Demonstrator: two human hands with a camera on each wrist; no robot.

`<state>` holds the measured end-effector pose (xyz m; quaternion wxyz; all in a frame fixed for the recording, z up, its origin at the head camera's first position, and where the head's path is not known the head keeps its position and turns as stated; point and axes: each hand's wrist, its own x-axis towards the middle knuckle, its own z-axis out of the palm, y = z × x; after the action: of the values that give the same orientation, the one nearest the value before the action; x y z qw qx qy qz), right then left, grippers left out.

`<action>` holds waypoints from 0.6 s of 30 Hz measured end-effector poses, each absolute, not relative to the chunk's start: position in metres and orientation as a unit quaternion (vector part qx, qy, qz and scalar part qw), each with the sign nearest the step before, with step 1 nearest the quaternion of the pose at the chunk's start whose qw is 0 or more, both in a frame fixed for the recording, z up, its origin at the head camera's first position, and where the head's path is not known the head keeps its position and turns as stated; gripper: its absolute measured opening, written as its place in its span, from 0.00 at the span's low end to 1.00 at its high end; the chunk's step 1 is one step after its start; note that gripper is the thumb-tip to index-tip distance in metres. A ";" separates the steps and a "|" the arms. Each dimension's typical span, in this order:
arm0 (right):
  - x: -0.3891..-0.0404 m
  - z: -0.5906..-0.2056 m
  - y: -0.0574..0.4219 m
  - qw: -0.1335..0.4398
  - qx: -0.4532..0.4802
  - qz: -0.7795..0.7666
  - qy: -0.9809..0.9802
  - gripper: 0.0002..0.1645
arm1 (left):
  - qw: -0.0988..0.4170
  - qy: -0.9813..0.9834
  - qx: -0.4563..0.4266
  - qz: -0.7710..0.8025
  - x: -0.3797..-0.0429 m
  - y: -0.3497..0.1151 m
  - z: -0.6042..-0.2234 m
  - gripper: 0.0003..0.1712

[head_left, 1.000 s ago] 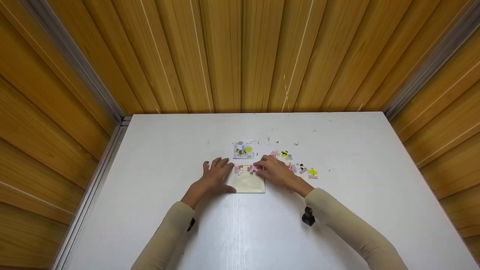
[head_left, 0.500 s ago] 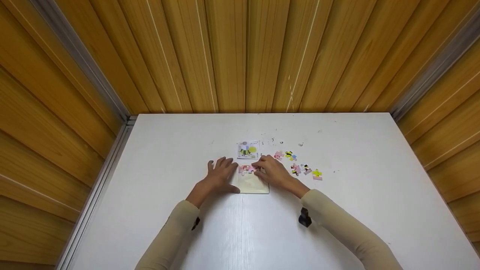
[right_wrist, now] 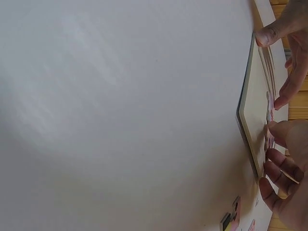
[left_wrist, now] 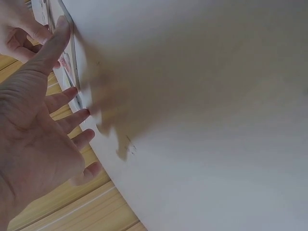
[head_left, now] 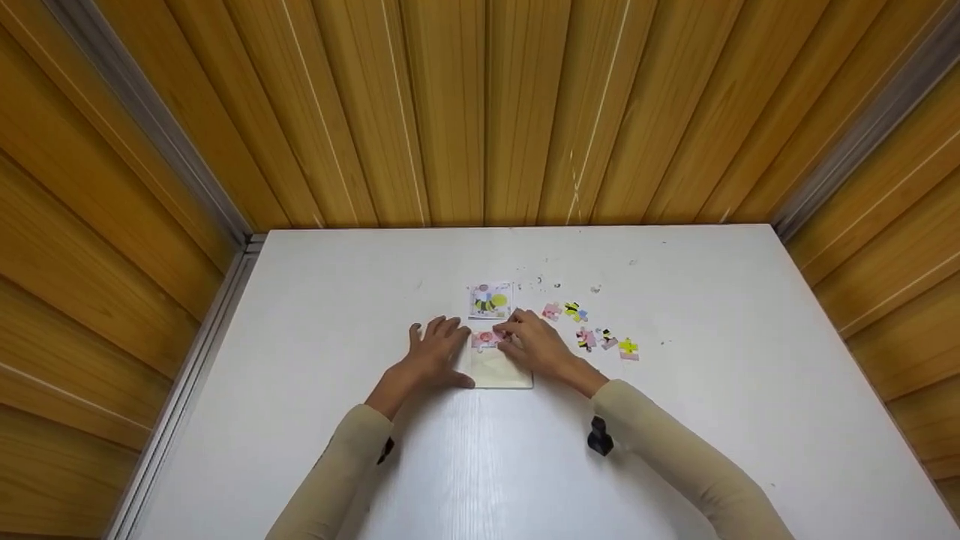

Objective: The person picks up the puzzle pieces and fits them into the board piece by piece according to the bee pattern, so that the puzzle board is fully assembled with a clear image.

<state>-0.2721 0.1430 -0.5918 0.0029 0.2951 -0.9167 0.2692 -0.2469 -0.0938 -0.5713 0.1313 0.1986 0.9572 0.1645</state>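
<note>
Here, the right hand (head_left: 537,347) pinches a pink jigsaw piece (right_wrist: 269,138) at the puzzle tray's (head_left: 501,373) far side — the left hand (head_left: 429,357), grip spread apart, touches its left edge.

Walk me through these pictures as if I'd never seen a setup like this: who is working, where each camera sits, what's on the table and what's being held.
There is no machine, just a person's bare left hand and bare right hand. The wide picture comes from a camera worn on the head, looking forward and down. The two close-ups come from cameras worn on the left and right wrists.

On the flat white table lie a square cream-coloured tray, a square printed card showing a striped bee, and several loose pink, yellow and black jigsaw pieces.

The left hand, fingers spread, touches the tray's left side. The right hand pinches a small pink jigsaw piece at the tray's far right part.
</note>
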 end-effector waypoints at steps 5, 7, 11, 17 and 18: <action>-0.272 -0.594 0.138 0.013 0.290 0.287 -0.913 0.15 | 0.138 0.957 0.196 0.162 -0.247 -0.093 -0.572 0.55; -0.273 -0.594 0.136 0.009 0.281 0.291 -0.914 0.15 | 0.139 0.957 0.197 0.160 -0.247 -0.093 -0.573 0.55; -0.274 -0.593 0.135 -0.002 0.266 0.291 -0.919 0.14 | 0.142 0.957 0.197 0.158 -0.247 -0.092 -0.574 0.55; -0.276 -0.591 0.133 -0.006 0.256 0.292 -0.922 0.13 | 0.136 0.957 0.198 0.161 -0.248 -0.093 -0.573 0.55; -0.277 -0.591 0.133 -0.004 0.250 0.296 -0.922 0.12 | 0.135 0.957 0.200 0.161 -0.247 -0.093 -0.573 0.55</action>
<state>-0.2765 0.1325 -0.5912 -0.0044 0.2499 -0.9220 0.2957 -0.2475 -0.0928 -0.5729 0.1354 0.2001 0.9569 0.1610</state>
